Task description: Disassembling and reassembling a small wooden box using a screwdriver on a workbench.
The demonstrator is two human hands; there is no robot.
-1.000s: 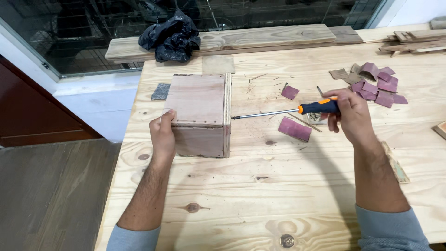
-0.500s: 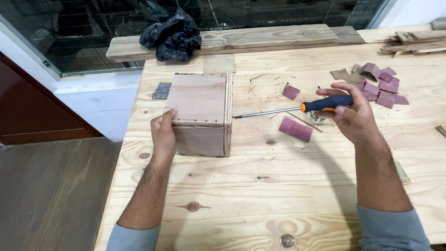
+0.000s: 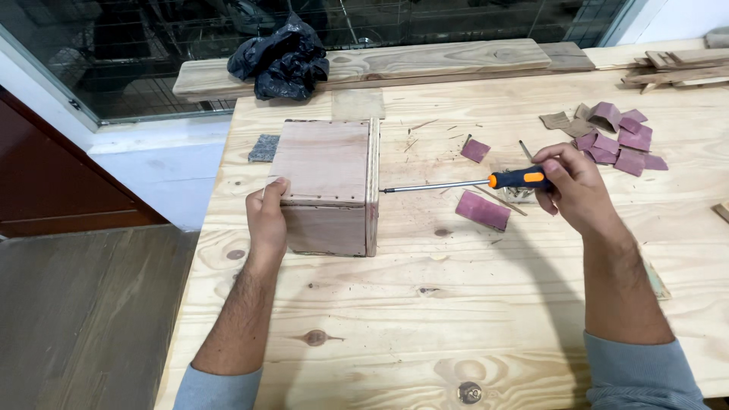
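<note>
A plywood box [image 3: 328, 182] sits on the pine workbench [image 3: 456, 304]. My left hand [image 3: 267, 216] grips the box's near left corner and steadies it. My right hand [image 3: 577, 190] holds a screwdriver [image 3: 471, 183] by its orange and black handle. The long steel shaft lies level and points left, its tip against the box's right side panel. A purple sandpaper piece [image 3: 483, 209] lies on the bench just below the shaft.
Several purple sandpaper scraps [image 3: 616, 140] are heaped at the right. A black crumpled bag [image 3: 281, 59] rests on a long plank [image 3: 425, 61] at the back. A small grey pad [image 3: 263, 148] lies left of the box. The bench's left edge drops to a wooden floor.
My right hand has shifted slightly, bringing the screwdriver tip up to the box's right side. My left hand and the box have stayed in place.
</note>
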